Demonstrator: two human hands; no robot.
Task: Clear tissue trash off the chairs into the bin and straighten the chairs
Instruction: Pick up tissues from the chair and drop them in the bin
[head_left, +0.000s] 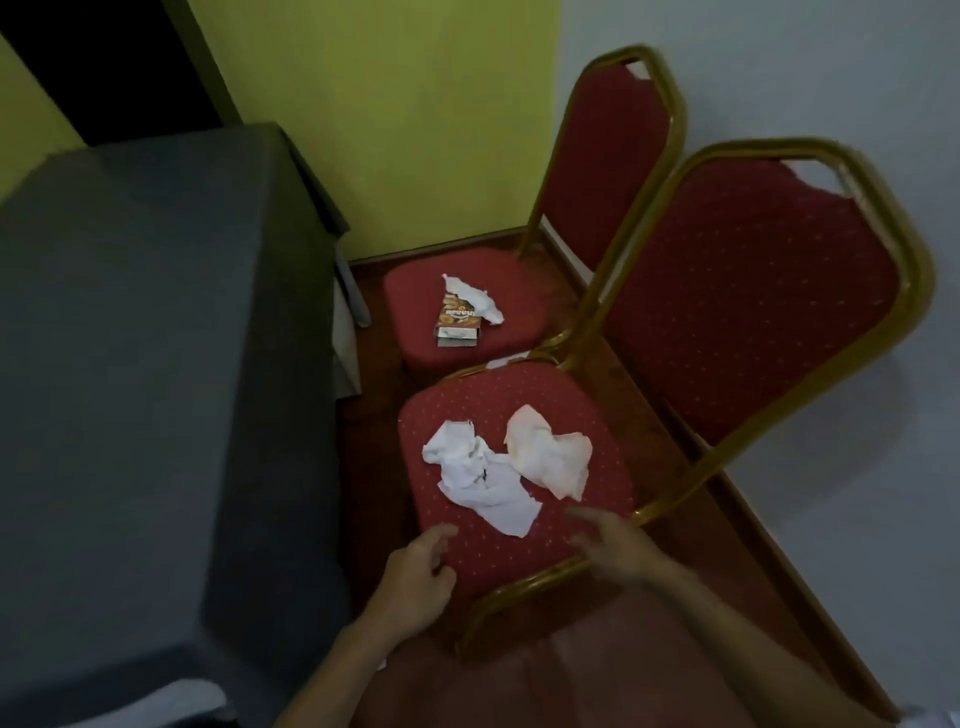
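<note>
Two red chairs with gold frames stand at an angle along the right wall. On the near chair (524, 551) lie a crumpled white tissue (480, 475) and a stained tissue (550, 454) beside it. The far chair (415, 291) holds a small tissue (475, 297) and an orange-brown packet (458, 321). My left hand (418, 577) hovers at the near seat's front left edge, fingers loosely apart and holding nothing. My right hand (618, 545) reaches over the seat's front right, open and blurred, just short of the tissues. No bin is in view.
A table under a dark grey cloth (156, 338) fills the left side, close to both chairs. A narrow strip of wooden floor (363, 493) runs between the table and the chairs. Yellow-green and white walls meet in the corner behind the far chair.
</note>
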